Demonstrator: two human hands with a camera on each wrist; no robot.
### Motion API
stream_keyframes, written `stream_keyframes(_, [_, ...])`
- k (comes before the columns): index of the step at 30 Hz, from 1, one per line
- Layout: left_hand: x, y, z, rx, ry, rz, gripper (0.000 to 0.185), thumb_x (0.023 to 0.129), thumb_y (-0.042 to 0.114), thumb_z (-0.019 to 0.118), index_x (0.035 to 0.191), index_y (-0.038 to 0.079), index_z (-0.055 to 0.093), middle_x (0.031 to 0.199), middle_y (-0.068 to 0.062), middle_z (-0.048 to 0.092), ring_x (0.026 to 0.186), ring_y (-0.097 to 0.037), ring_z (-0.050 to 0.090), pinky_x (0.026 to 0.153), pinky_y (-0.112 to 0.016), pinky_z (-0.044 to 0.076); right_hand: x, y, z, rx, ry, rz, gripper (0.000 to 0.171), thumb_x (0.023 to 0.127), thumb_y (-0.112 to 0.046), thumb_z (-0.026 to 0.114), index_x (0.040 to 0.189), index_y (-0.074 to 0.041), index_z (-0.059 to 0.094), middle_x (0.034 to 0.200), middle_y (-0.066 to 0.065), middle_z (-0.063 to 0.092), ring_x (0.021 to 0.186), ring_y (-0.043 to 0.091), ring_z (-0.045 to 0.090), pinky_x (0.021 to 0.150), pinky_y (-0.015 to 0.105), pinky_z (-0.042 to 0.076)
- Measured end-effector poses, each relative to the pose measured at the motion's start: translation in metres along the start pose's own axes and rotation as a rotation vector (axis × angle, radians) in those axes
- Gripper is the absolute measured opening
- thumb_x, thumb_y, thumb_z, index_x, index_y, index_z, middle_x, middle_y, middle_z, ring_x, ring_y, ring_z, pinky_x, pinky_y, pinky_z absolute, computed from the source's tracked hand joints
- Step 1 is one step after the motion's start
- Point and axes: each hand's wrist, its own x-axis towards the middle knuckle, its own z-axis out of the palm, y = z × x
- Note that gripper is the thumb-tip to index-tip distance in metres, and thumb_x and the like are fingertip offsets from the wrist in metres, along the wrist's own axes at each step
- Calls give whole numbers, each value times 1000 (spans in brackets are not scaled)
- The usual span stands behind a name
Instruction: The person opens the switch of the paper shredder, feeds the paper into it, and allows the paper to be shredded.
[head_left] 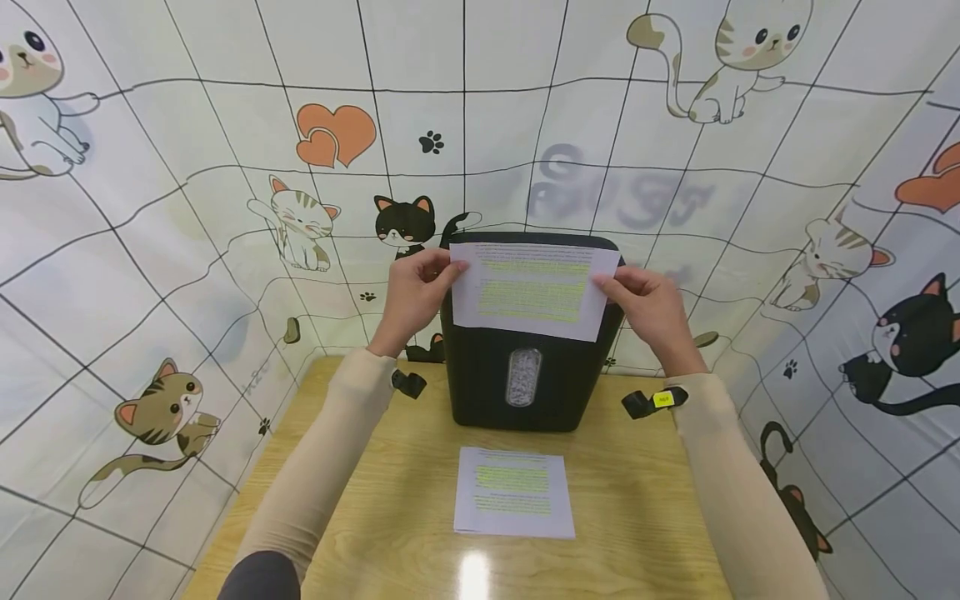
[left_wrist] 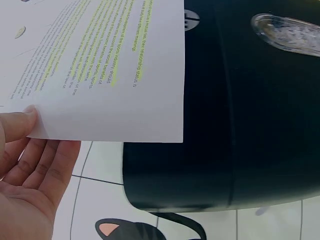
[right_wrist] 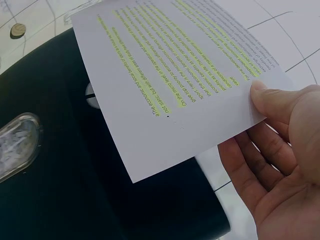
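Head view looks forward and down from above the table (head_left: 360,533), mid distance, taking in both sleeves, the shredder (head_left: 525,375) and the cat-print backdrop (head_left: 150,208). Left wrist view sits very close, low at the shredder's left side, facing its black wall. Right wrist view, equally close, looks in from the right. All three share the held sheet (head_left: 532,287) and the shredder.

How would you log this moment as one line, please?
hands: left and right pinch sheet | over shredder | more paper on table
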Motion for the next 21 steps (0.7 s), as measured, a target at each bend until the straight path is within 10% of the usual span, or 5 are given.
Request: stream_keyframes(21, [44, 18, -8, 2, 8, 22, 16, 97, 21, 73, 103, 7, 76, 101, -9, 78, 88, -16, 74, 81, -29, 58, 36, -32, -17, 30, 51, -44, 41, 89, -44, 78, 113, -11, 79, 87, -23, 73, 90, 7, 62, 78, 21, 50])
